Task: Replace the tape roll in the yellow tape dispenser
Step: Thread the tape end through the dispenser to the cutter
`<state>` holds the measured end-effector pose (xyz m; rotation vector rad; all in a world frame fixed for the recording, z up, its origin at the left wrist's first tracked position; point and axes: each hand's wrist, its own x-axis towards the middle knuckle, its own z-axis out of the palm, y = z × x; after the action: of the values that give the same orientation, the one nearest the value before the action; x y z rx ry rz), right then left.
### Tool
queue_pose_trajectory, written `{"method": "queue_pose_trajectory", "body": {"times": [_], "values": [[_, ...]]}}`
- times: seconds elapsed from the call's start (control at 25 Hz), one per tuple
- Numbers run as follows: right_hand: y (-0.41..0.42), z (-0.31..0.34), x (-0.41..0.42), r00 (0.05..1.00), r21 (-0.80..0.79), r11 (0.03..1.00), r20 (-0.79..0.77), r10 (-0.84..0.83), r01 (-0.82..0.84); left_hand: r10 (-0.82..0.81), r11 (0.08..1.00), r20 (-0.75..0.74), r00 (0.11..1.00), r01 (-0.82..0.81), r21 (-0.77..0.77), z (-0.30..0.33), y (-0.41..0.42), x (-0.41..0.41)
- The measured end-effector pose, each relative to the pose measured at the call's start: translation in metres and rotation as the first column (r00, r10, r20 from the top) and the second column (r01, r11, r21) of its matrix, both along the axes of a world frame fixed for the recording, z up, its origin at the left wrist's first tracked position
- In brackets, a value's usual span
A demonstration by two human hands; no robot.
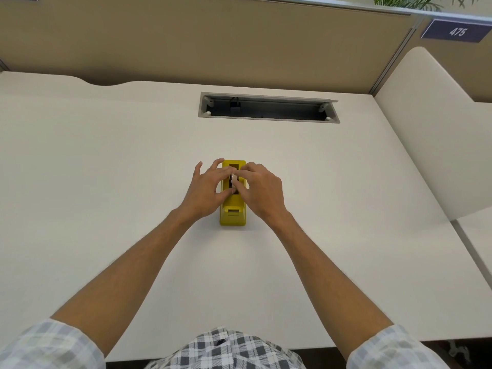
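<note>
A yellow tape dispenser (pixel 232 215) stands on the white desk (pixel 106 161), its cutter end toward me. My left hand (pixel 206 189) and my right hand (pixel 262 191) meet over its open slot. Between their fingertips shows a small pale tape roll (pixel 234 179), standing in the slot. Both hands pinch it, and the fingers hide most of the roll and the slot.
An open grey cable tray (pixel 269 107) is sunk into the desk behind the dispenser. A tan partition wall (pixel 213 41) runs along the back. A white divider panel (pixel 431 134) rises at the right, with a sign reading 475 (pixel 456 31) above it.
</note>
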<state>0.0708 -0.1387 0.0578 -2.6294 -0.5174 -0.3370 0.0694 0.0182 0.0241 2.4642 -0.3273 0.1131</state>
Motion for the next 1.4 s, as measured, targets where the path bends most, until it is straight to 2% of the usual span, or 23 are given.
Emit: {"method": "queue_pose_trajectory", "body": {"times": [0.48, 0.64, 0.96, 1.4], "values": [[0.0035, -0.0019, 0.0053, 0.999, -0.139, 0.99, 0.04, 0.006, -0.001, 0.01, 1.0, 0.007, 1.0, -0.01, 0.028, -0.0019, 0.001, 0.0011], [0.0055, -0.0049, 0.0044, 1.0, -0.201, 0.979, -0.003, 0.018, -0.018, 0.004, 1.0, 0.019, 1.0, -0.004, 0.017, -0.0028, 0.0012, 0.0014], [0.0039, -0.0012, 0.0007, 1.0, -0.1, 0.995, 0.012, 0.004, -0.003, 0.005, 1.0, 0.026, 1.0, -0.005, 0.009, -0.0052, 0.002, 0.0017], [0.0036, -0.0074, 0.0029, 0.999, -0.127, 0.991, -0.044, 0.023, -0.029, 0.003, 1.0, 0.019, 1.0, -0.003, 0.005, -0.0068, 0.0021, 0.0018]]}}
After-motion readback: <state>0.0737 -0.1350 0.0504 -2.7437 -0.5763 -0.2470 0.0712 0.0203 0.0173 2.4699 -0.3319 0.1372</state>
